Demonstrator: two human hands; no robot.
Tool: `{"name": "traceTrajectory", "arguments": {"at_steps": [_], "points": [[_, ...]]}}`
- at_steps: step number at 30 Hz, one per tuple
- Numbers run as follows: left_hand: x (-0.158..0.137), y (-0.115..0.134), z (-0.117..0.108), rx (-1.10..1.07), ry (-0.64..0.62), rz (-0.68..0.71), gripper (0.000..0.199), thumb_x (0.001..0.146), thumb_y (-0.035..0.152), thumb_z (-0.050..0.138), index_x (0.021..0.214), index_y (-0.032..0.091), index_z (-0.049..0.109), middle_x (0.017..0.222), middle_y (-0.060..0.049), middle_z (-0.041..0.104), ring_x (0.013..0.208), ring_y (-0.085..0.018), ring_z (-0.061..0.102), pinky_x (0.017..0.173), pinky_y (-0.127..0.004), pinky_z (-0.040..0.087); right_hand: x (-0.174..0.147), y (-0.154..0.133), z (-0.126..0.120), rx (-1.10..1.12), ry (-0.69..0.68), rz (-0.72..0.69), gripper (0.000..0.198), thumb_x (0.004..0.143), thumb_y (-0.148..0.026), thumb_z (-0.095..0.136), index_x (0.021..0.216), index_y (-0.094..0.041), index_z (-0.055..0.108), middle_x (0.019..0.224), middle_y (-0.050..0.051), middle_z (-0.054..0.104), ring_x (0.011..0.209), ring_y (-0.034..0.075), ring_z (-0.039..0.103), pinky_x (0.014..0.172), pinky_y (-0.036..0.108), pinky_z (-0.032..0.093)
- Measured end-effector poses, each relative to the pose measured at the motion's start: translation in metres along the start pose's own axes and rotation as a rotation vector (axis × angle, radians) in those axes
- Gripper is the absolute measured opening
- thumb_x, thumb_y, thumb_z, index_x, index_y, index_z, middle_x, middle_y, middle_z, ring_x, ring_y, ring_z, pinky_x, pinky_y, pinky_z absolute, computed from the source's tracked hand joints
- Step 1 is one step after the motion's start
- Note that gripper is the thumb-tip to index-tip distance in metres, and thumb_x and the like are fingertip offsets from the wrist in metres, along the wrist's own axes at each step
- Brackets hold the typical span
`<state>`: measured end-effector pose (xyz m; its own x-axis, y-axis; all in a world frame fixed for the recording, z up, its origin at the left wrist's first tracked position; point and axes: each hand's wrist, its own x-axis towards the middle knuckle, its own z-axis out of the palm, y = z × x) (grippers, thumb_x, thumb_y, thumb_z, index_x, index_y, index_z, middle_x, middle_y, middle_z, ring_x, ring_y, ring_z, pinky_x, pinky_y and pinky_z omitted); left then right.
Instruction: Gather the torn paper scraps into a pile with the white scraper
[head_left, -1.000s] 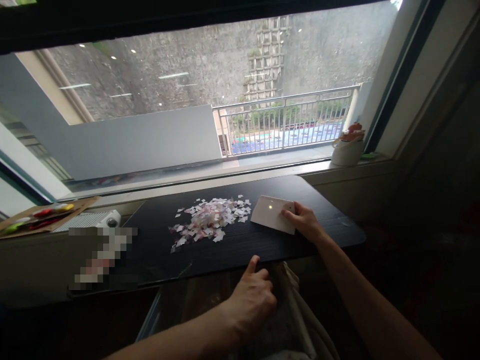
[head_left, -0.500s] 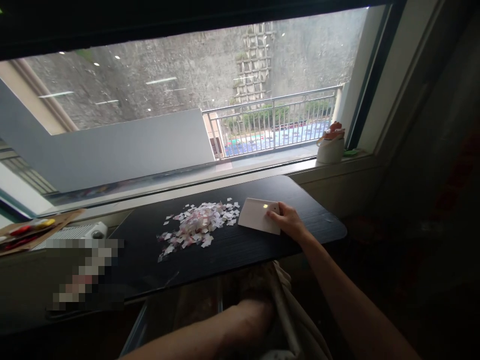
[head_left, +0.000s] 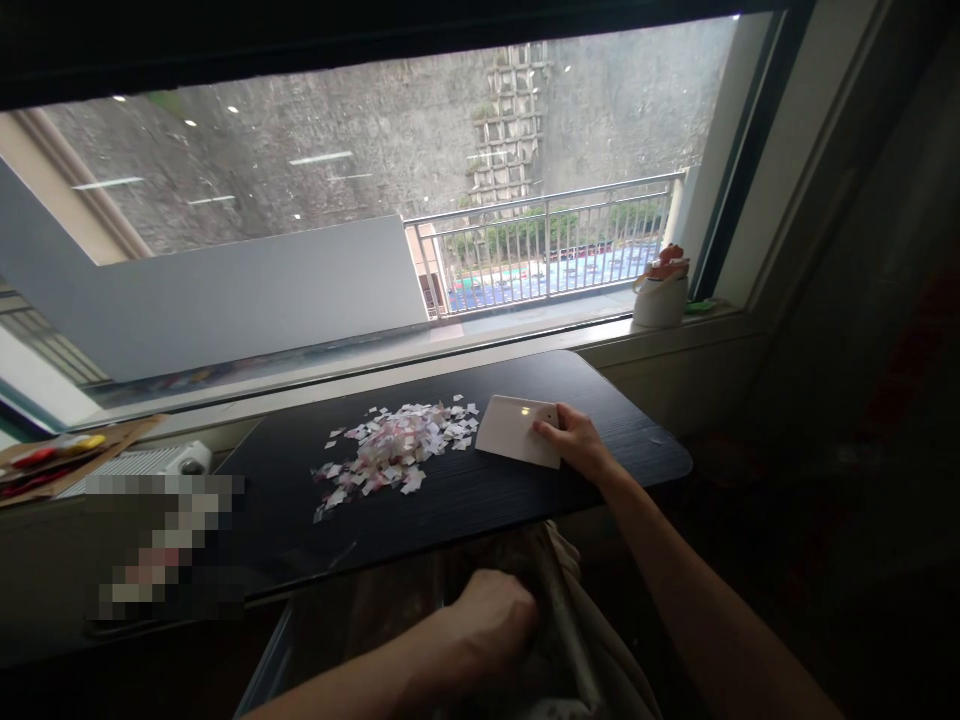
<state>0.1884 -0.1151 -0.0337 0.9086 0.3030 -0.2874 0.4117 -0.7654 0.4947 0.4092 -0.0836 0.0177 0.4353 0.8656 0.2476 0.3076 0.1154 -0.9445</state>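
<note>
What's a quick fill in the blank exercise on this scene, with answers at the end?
1. The hand holding the white sheet is the person's ____ one.
2. The paper bits lie on a table coloured ____.
3. In the picture, the left hand appears ____ (above or below) the table's near edge.

Missing words: right; black; below.

Window [head_left: 733,170], wide, dark-framed; pale sill [head_left: 300,394] along its foot. Before the window: black tabletop [head_left: 592,440], rounded corner. Below the window's left end: white ribbed radiator [head_left: 131,463]. Beyond the window: metal railing [head_left: 547,250], weathered grey wall [head_left: 300,120]. Right of the window: shadowed interior wall [head_left: 862,300]. Light: daylight through the window; streaky reflections on its glass.
</note>
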Motion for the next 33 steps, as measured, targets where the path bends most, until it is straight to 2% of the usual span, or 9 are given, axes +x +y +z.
{"name": "traceTrajectory", "arguments": {"at_steps": [3,6,11,14,17,20,26,29,33], "points": [[-0.026,0.012,-0.041,0.203,0.073,-0.007,0.015,0.067,0.013,0.052,0.06,0.018,0.064,0.065,-0.004,0.063,0.065,-0.018,0.058,0.065,-0.029,0.043,-0.001,-0.002,0.0,0.007,0.001,0.009,0.02,0.065,-0.036,0.06,0.074,-0.019,0.057,0.068,-0.001,0.06,0.062,0.016,0.056,0.052,0.025,0.043],[-0.041,0.017,-0.064,0.26,0.131,-0.022,0.02,0.071,0.012,0.048,0.064,0.019,0.065,0.069,-0.004,0.064,0.066,-0.015,0.056,0.062,-0.023,0.04,-0.001,-0.004,0.0,0.009,0.011,0.017,0.019,0.064,-0.036,0.061,0.073,-0.019,0.057,0.067,-0.001,0.061,0.062,0.016,0.057,0.053,0.025,0.044],[-0.047,0.014,-0.061,0.154,0.179,-0.064,0.02,0.07,0.01,0.048,0.064,0.017,0.066,0.068,-0.003,0.065,0.066,-0.014,0.056,0.064,-0.023,0.039,-0.001,-0.004,0.0,0.021,0.019,0.023,0.021,0.063,-0.037,0.062,0.074,-0.019,0.057,0.068,0.0,0.063,0.063,0.017,0.059,0.053,0.026,0.046],[-0.052,0.015,-0.06,-0.072,0.224,-0.12,0.024,0.069,0.012,0.049,0.078,0.018,0.07,0.075,-0.001,0.068,0.069,-0.013,0.058,0.065,-0.021,0.041,0.0,-0.003,0.0,0.034,0.009,0.024,0.023,0.063,-0.038,0.061,0.076,-0.019,0.057,0.07,0.0,0.064,0.064,0.018,0.06,0.054,0.026,0.047],[-0.057,0.018,-0.063,-0.32,0.2,-0.172,0.032,0.069,0.015,0.051,0.094,0.018,0.071,0.08,0.0,0.07,0.071,-0.013,0.059,0.063,-0.02,0.041,-0.001,-0.003,0.0,0.036,0.007,0.025,0.023,0.063,-0.037,0.062,0.076,-0.019,0.058,0.071,0.0,0.065,0.065,0.018,0.06,0.055,0.027,0.047],[-0.058,0.019,-0.065,-0.526,0.156,-0.219,0.029,0.068,0.019,0.053,0.087,0.015,0.073,0.076,0.0,0.071,0.069,-0.014,0.058,0.062,-0.021,0.042,-0.001,-0.003,-0.001,0.039,0.007,0.027,0.022,0.063,-0.037,0.062,0.075,-0.019,0.058,0.07,0.0,0.065,0.064,0.018,0.061,0.054,0.027,0.047],[-0.06,0.012,-0.065,-0.831,0.16,-0.291,0.026,0.06,0.028,0.062,0.079,0.013,0.072,0.069,0.0,0.067,0.065,-0.012,0.054,0.063,-0.023,0.041,-0.001,-0.002,-0.001,0.045,0.013,0.022,0.02,0.064,-0.036,0.064,0.075,-0.019,0.059,0.069,0.0,0.065,0.063,0.018,0.06,0.054,0.027,0.047],[-0.062,0.013,-0.064,-0.82,0.177,-0.326,0.021,0.06,0.029,0.063,0.071,0.013,0.069,0.062,0.002,0.061,0.06,-0.01,0.05,0.059,-0.023,0.038,-0.001,-0.001,-0.001,0.045,0.016,0.022,0.019,0.064,-0.034,0.064,0.076,-0.019,0.06,0.069,-0.001,0.065,0.063,0.017,0.06,0.053,0.026,0.047],[-0.06,0.016,-0.064,-0.647,0.217,-0.343,0.013,0.062,0.025,0.061,0.065,0.013,0.064,0.056,0.005,0.052,0.055,-0.008,0.043,0.051,-0.021,0.031,-0.001,0.0,-0.001,0.042,0.014,0.023,0.02,0.064,-0.034,0.064,0.076,-0.019,0.059,0.068,-0.001,0.064,0.062,0.017,0.059,0.052,0.026,0.046]]}}
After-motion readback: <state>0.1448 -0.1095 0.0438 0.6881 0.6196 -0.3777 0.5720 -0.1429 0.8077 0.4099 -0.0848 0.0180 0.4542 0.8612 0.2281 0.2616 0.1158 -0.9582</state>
